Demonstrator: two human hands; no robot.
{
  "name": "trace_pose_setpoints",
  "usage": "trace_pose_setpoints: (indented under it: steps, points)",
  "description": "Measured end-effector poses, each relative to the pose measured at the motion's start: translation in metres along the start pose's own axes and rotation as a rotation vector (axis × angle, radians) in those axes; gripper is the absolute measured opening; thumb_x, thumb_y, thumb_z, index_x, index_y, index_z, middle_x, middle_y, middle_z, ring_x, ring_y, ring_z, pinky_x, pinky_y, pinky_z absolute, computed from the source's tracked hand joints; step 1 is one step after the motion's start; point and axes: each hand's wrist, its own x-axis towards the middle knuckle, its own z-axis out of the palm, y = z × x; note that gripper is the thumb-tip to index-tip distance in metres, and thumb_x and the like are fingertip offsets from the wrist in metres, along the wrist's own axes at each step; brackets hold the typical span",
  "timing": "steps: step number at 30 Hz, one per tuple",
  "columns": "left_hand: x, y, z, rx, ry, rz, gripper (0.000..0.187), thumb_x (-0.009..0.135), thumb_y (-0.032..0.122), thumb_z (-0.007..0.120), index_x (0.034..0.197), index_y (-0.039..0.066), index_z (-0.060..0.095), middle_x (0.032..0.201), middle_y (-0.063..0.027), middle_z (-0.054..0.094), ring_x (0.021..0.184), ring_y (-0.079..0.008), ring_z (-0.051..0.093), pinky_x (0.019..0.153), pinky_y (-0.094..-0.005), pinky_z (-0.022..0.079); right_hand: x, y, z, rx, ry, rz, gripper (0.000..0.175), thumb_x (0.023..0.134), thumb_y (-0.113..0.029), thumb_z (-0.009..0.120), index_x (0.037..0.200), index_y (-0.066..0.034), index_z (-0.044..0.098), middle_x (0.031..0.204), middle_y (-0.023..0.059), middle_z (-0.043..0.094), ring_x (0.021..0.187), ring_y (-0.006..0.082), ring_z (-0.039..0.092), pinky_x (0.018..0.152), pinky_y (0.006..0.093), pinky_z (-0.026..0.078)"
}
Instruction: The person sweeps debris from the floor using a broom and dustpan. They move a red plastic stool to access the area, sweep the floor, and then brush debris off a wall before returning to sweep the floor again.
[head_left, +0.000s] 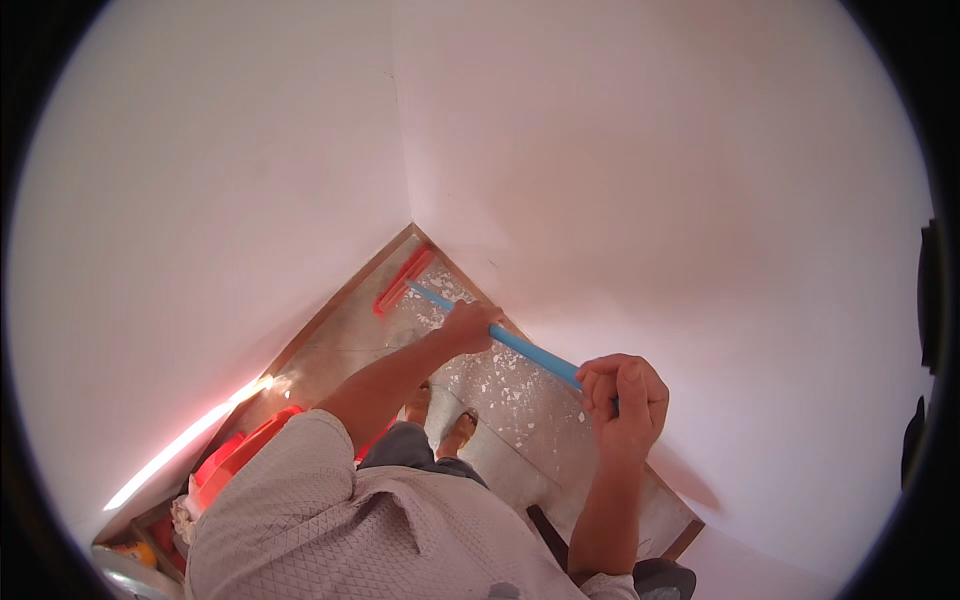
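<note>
A push broom with a red bristle head (405, 280) rests on the tiled floor near the room's corner. Its blue handle (534, 355) slants back toward me, to the right. My left hand (472, 327) is wrapped around the handle partway along, knuckles up. Closer to the handle's upper end, my right hand (624, 399) grips it with the thumb uppermost. White flakes of debris (504, 379) are scattered over the floor beside and behind the broom head, mostly along the right wall.
Two pale walls meet beyond the broom, with a brown skirting (337, 304) at their foot. Red plastic items (244, 457) stand by the left wall, partly hidden by my arm. A dark object (664, 579) sits low at right. My feet (459, 431) are below me.
</note>
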Motion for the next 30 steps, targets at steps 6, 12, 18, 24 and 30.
trace_pose_setpoints:
  steps: [6, 12, 18, 24, 30]
  points:
    - [0.024, -0.057, 0.004, 0.129, -0.053, -0.024, 0.029, 0.075, 0.011, 0.07, 0.102, 0.02, 0.075, 0.099, -0.0043, 0.076, 0.101, -0.028, 0.072, 0.088, -0.0497, 0.051, 0.012, 0.056, 0.015, -0.011, 0.175, 0.114, 0.037, 0.109, -0.02, 0.052, 0.093, 0.009, 0.068, 0.057, -0.001, 0.046, 0.057, 0.011, 0.049, 0.075, 0.0331, 0.052]
    - [-0.008, -0.013, 0.069, 0.211, -0.296, 0.099, 0.02, 0.075, 0.016, 0.072, 0.094, 0.022, 0.077, 0.098, -0.0036, 0.076, 0.099, -0.0304, 0.072, 0.085, -0.054, 0.053, -0.073, 0.046, -0.02, -0.054, 0.329, 0.221, 0.036, 0.109, -0.02, 0.051, 0.092, 0.0072, 0.068, 0.057, -0.0002, 0.045, 0.057, 0.012, 0.049, 0.076, 0.0329, 0.051]
    - [-0.041, 0.058, 0.104, 0.063, -0.351, 0.195, 0.024, 0.078, 0.018, 0.073, 0.102, 0.021, 0.076, 0.098, -0.0046, 0.076, 0.103, -0.0296, 0.07, 0.086, -0.0517, 0.05, -0.129, -0.017, -0.033, -0.168, 0.339, 0.196, 0.04, 0.11, -0.024, 0.05, 0.092, 0.0075, 0.068, 0.056, 0.0006, 0.045, 0.055, 0.0129, 0.048, 0.075, 0.0329, 0.05]
    - [-0.078, 0.13, 0.095, 0.03, -0.342, 0.265, 0.031, 0.079, 0.017, 0.073, 0.11, 0.019, 0.074, 0.095, -0.0047, 0.074, 0.102, -0.0279, 0.067, 0.087, -0.0477, 0.045, -0.161, -0.068, -0.051, -0.119, 0.21, -0.102, 0.046, 0.109, -0.033, 0.053, 0.096, 0.0084, 0.07, 0.05, 0.0001, 0.044, 0.048, 0.0125, 0.044, 0.069, 0.0352, 0.049]
    - [-0.069, 0.065, 0.076, 0.122, -0.282, 0.212, 0.024, 0.077, 0.016, 0.072, 0.101, 0.019, 0.073, 0.091, -0.0056, 0.074, 0.099, -0.0307, 0.068, 0.087, -0.0504, 0.046, -0.155, -0.032, -0.045, -0.067, 0.209, 0.046, 0.044, 0.108, -0.029, 0.055, 0.096, 0.0104, 0.071, 0.053, 0.0008, 0.047, 0.051, 0.0123, 0.046, 0.061, 0.0342, 0.045]
